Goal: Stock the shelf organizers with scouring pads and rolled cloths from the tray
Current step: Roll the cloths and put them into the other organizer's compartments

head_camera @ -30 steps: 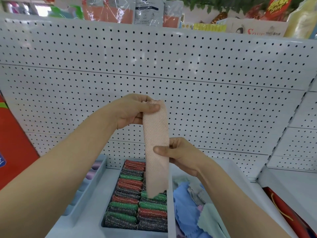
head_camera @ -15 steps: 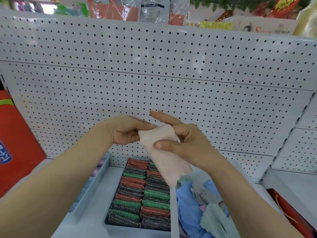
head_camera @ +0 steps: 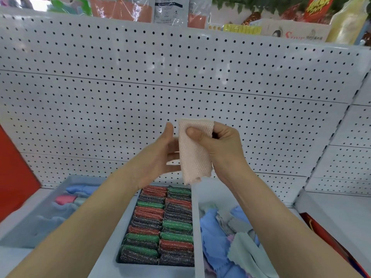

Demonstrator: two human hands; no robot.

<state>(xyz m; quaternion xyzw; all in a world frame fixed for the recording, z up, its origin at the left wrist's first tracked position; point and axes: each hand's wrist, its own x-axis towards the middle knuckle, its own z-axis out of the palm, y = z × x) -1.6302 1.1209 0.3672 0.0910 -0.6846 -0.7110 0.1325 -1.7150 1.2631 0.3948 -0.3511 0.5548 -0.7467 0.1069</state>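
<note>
Folding a pink cloth (head_camera: 194, 151) above the shelf, right hand (head_camera: 218, 149) pinching its top, left hand (head_camera: 158, 157) loosely open against its side. Next, probably: roll tight, tuck into left organizer (head_camera: 26, 221).

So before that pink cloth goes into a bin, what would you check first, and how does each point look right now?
1. Pink cloth held firmly: ok, right hand pinches its top.
2. Left hand helping: ok, fingers behind the cloth.
3. Cloth fully rolled: not ok, lower end hangs loose.
4. Room in the left bin of rolled cloths: cannot tell, forearm hides part.
5. Pad bin free for it: not ok, packed full.
</note>
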